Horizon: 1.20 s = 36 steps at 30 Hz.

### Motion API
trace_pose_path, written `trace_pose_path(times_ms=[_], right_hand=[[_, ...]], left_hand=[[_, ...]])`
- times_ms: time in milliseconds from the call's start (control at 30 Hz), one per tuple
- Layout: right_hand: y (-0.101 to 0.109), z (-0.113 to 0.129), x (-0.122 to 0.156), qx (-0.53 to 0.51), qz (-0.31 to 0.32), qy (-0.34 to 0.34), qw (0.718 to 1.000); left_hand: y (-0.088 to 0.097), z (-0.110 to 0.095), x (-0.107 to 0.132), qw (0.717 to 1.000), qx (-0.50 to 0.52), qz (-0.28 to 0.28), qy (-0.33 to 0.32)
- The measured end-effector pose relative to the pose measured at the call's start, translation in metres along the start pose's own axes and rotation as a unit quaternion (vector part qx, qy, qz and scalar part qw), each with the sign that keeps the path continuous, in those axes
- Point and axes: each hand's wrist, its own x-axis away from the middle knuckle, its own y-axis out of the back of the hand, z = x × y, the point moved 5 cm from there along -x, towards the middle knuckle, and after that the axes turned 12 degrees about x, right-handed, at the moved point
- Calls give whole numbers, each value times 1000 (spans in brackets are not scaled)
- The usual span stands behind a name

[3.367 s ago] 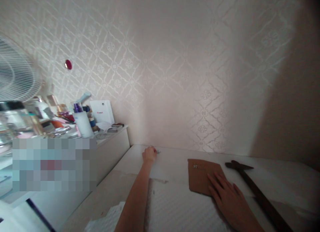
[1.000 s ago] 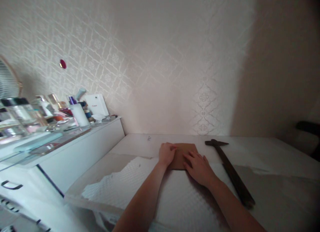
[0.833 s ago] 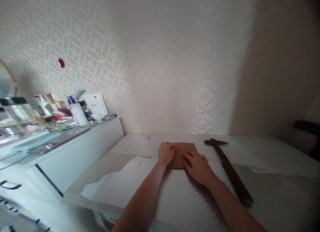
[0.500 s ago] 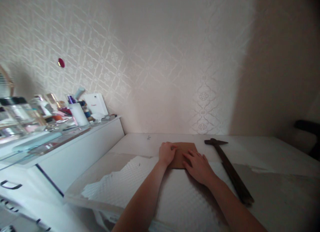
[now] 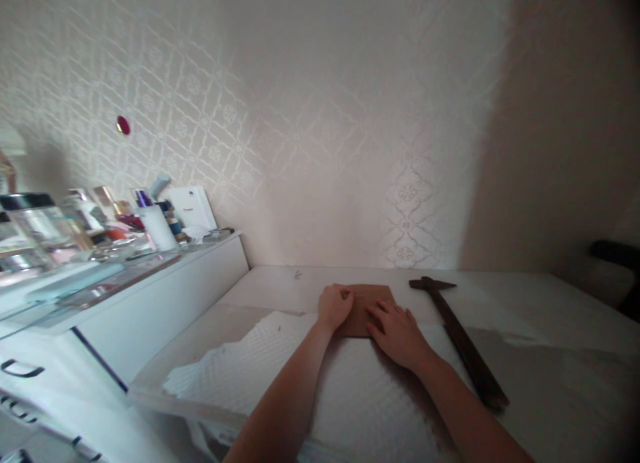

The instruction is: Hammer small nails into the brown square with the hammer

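Observation:
A small brown board [image 5: 369, 299] lies flat on a white table [image 5: 525, 316]. My left hand [image 5: 334, 306] rests at the board's left edge with its fingers curled in a pinch; whatever they hold is too small to make out. My right hand [image 5: 397, 333] lies flat on the board's near right part, fingers stretched out. A hammer [image 5: 457, 336] with a dark wooden handle lies on the table to the right of the board, its head toward the wall.
A white textured sheet [image 5: 280, 376] covers the near part of the table. A tiny metal piece [image 5: 298, 275] lies near the wall. To the left stands a white dresser [image 5: 150, 296] crowded with bottles and jars [image 5: 155, 226]. A dark object [image 5: 617, 256] sits far right.
Since 3.4 s ago my left hand has come back from the small metal piece near the wall to the board's left edge. Over the last second both hands have hardly moved.

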Motion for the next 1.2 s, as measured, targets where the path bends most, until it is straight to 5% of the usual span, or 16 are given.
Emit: trace_pose_path(times_ms=[267, 467, 633, 900, 1200], right_hand=[[1, 0, 0, -4, 1, -2, 1000], [0, -1, 0, -9, -1, -1, 1000], [5, -4, -2, -1, -42, -14, 999], [39, -39, 18, 94, -115, -261, 954], [46, -82, 38, 62, -29, -366, 928]], left_hand=[[4, -1, -2, 1000, 8, -8, 0], [18, -4, 4, 997, -42, -23, 66], [20, -12, 22, 985, -123, 32, 113], [14, -20, 43, 952, -211, 198, 97], [13, -8, 32, 958, -191, 192, 97]])
